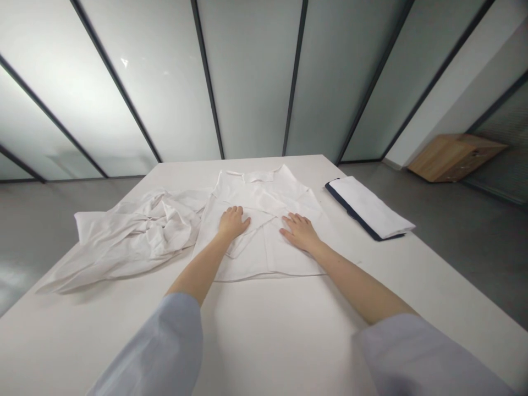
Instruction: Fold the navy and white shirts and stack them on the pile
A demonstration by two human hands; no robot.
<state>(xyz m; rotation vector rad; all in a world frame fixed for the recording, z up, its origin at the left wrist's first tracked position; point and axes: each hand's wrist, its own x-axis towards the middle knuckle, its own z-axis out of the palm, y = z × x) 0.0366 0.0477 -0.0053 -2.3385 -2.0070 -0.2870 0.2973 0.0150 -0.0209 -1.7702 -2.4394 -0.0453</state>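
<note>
A white shirt point(264, 192) is spread on the table with its collar end toward the far edge and its hem toward me. A folded-over part of it, perhaps a sleeve, crosses its middle. My left hand point(233, 221) lies on the left side of the shirt, palm down with the fingers stretched out. On the right side, my right hand point(300, 230) rests flat on the cloth, its fingers spread. Neither hand grips anything.
A crumpled heap of white cloth point(144, 231) lies left of the shirt. To the right, a folded white and navy stack point(369, 206) sits near the edge of the white table point(264, 335). A wooden cabinet point(454, 157) stands on the floor beyond, beside frosted glass panels point(251, 82).
</note>
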